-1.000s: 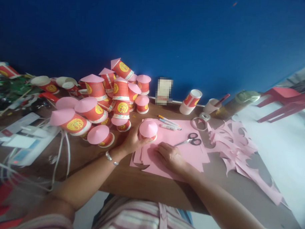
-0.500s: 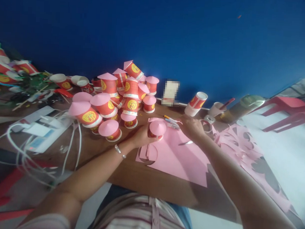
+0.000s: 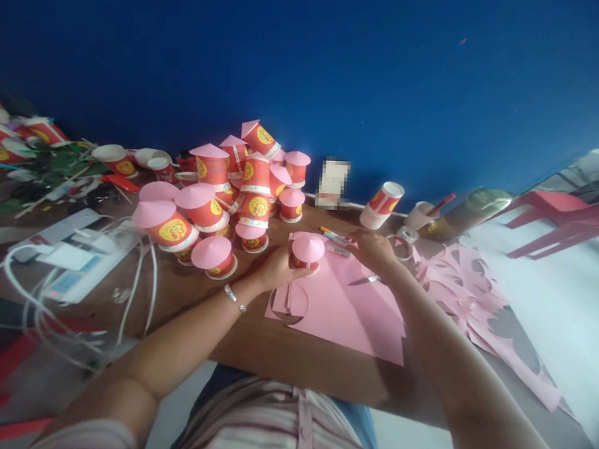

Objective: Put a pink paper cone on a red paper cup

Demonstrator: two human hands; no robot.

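Observation:
My left hand [image 3: 278, 268] is wrapped round a red paper cup topped by a pink paper cone [image 3: 308, 248], held upright over the pink paper sheet [image 3: 345, 311]. Beside the pens [image 3: 332, 235] at the sheet's far edge is my right hand [image 3: 374, 251], its fingers bent and drawn together. Whatever is between those fingertips is hidden. A small blade-like metal tool [image 3: 365, 280] lies on the sheet below that hand. At the sheet's near left corner, a round cut-out outline [image 3: 291, 301] shows.
Many red cups with pink cones [image 3: 211, 253] are piled on the left. A power strip [image 3: 76, 275] with looped white cables lies nearer. Behind my right hand stand stacked cups [image 3: 383, 204], a tape roll [image 3: 408, 235] and a bottle [image 3: 464, 214]. Pink scraps [image 3: 467, 289] cover the right side.
My right hand has shifted slightly left, closer to the pens. My left hand keeps its hold on the cone-topped cup. The whole view has moved a little.

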